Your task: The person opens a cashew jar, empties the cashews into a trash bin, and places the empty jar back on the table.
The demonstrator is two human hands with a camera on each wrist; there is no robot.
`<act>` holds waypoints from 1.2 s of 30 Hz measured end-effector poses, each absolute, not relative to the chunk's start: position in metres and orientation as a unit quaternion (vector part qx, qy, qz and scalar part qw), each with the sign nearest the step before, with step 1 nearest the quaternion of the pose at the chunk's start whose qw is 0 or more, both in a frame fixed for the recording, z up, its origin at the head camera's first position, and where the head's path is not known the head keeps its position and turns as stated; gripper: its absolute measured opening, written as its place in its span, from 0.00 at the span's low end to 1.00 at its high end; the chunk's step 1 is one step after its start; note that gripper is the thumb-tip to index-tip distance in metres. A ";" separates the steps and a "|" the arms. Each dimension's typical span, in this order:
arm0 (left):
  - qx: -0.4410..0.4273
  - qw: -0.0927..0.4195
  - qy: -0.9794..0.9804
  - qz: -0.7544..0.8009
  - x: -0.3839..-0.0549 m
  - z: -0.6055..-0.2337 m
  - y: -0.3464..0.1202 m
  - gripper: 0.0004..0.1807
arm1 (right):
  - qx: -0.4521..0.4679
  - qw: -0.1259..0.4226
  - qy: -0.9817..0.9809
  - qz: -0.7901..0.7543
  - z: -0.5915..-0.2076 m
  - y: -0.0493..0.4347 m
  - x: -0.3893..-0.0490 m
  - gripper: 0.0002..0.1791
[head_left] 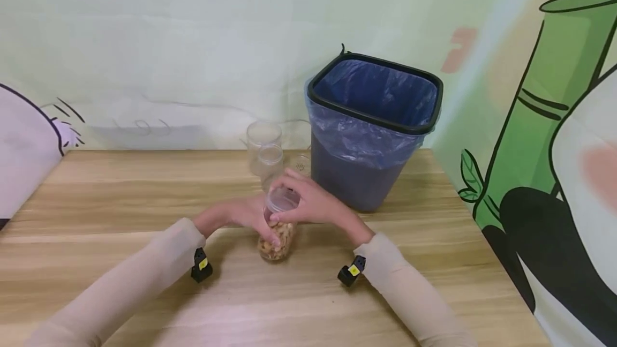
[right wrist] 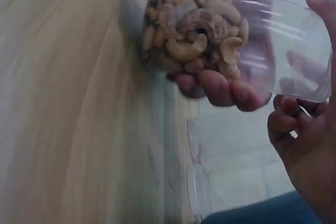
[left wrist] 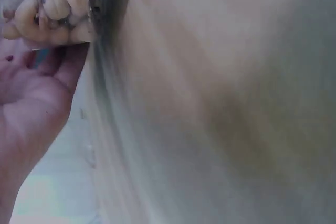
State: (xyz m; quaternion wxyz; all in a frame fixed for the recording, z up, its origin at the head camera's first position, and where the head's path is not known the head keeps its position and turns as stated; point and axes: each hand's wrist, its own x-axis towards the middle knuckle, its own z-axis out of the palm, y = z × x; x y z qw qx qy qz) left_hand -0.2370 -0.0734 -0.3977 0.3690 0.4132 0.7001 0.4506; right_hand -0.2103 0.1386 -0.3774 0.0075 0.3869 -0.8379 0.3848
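A clear jar (head_left: 275, 245) partly filled with cashew nuts (right wrist: 194, 32) stands at the middle of the table, leaning slightly. My left hand (head_left: 245, 212) grips its body from the left, the thumb across the front and the fingers wrapped behind. From the right, my right hand (head_left: 315, 202) holds the jar's clear top part (right wrist: 296, 51), thumb in front and fingers curled over the far side. Cashews fill the lower portion, and the upper portion is see-through. In the left wrist view only the nut-filled bottom and part of the left hand (left wrist: 31, 98) show.
Behind the hands stand a larger clear container (head_left: 263, 135) and a smaller clear jar (head_left: 271, 157). A clear round piece (head_left: 301, 164) is beside them. A dark bin (head_left: 359, 175) lined with a blue bag stands at the back right, near the printed backdrop (head_left: 193, 58).
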 end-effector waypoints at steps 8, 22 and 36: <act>0.323 0.251 0.756 0.510 -0.207 -0.388 -0.065 0.49 | 0.266 0.068 -0.882 0.382 -0.376 0.145 -0.201 0.23; 0.211 -0.004 0.896 0.392 -0.170 -0.406 -0.038 0.49 | 0.078 0.025 -0.958 0.275 -0.370 0.133 -0.184 0.33; 0.248 0.052 0.893 0.372 -0.183 -0.405 -0.051 0.51 | 0.305 -0.041 -0.884 0.352 -0.357 0.164 -0.199 0.26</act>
